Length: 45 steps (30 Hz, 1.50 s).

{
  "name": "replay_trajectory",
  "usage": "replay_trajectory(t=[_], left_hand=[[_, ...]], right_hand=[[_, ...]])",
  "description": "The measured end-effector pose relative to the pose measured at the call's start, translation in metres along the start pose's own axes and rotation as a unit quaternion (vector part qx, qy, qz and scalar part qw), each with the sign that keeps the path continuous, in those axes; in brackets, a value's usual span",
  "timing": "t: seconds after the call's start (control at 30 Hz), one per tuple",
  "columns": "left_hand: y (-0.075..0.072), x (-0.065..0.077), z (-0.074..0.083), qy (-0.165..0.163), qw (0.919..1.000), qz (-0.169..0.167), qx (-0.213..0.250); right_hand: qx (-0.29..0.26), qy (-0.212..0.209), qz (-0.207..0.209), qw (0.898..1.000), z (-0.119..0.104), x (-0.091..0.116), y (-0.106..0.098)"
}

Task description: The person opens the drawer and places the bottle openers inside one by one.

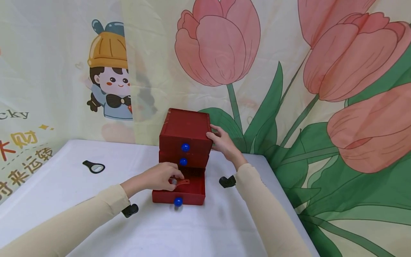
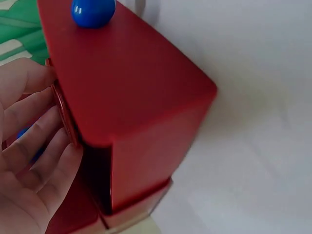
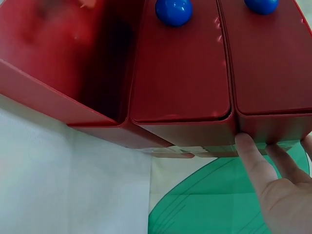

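Observation:
A small red drawer cabinet (image 1: 187, 123) with blue knobs stands on the table, its bottom drawer (image 1: 196, 198) pulled out. Inside that drawer lies a small orange-red handle (image 1: 184, 181) with a clear round part, which looks like a magnifying glass. My left hand (image 1: 162, 176) reaches in over the drawer's left wall, thumb and bent fingers pinching the clear part. The left wrist view hides that pinch behind the drawer wall. My right hand (image 1: 223, 142) rests fingertips against the cabinet's upper right side; its fingers (image 3: 256, 163) look fairly straight in the right wrist view.
A black-handled magnifying glass (image 1: 94, 167) lies on the white tabletop (image 1: 128, 153) at the left. The upper two drawers, with a blue knob (image 1: 185, 147) on the top one, are closed. Printed cloth with tulips (image 1: 221, 46) hangs behind the table.

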<state>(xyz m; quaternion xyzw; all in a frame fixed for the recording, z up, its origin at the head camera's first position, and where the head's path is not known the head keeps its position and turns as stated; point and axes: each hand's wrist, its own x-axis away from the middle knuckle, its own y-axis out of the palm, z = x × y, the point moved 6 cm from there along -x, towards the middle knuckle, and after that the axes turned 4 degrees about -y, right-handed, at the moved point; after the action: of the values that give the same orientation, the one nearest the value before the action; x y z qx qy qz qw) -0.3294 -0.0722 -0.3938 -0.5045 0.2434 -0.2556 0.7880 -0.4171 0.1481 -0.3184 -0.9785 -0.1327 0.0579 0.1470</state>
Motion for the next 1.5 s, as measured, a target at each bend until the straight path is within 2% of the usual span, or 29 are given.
replay_trajectory(t=[0.17,0.33,0.77,0.97,1.27,1.5], left_hand=[[0.012,-0.012,0.006,-0.003,0.9998,-0.020,-0.002],[0.018,-0.021,0.011,0.013,0.9992,-0.036,0.006],[0.038,-0.041,0.012,0.007,0.9976,-0.069,0.006],[0.049,-0.047,0.007,-0.010,0.9969,-0.078,-0.001],[0.059,-0.049,0.003,-0.028,0.9952,-0.093,0.014],[0.049,-0.042,0.001,-0.006,0.9968,-0.079,0.013]], right_hand=[[-0.004,0.002,-0.002,1.000,0.000,0.000,0.000],[-0.011,0.005,0.003,1.000,0.003,0.000,0.001],[-0.012,-0.003,0.012,1.000,0.006,0.000,0.001],[-0.013,-0.003,0.014,1.000,0.006,0.001,0.002],[-0.011,0.002,0.016,1.000,0.007,0.000,0.002],[-0.015,0.003,0.014,1.000,0.008,0.000,0.001]])
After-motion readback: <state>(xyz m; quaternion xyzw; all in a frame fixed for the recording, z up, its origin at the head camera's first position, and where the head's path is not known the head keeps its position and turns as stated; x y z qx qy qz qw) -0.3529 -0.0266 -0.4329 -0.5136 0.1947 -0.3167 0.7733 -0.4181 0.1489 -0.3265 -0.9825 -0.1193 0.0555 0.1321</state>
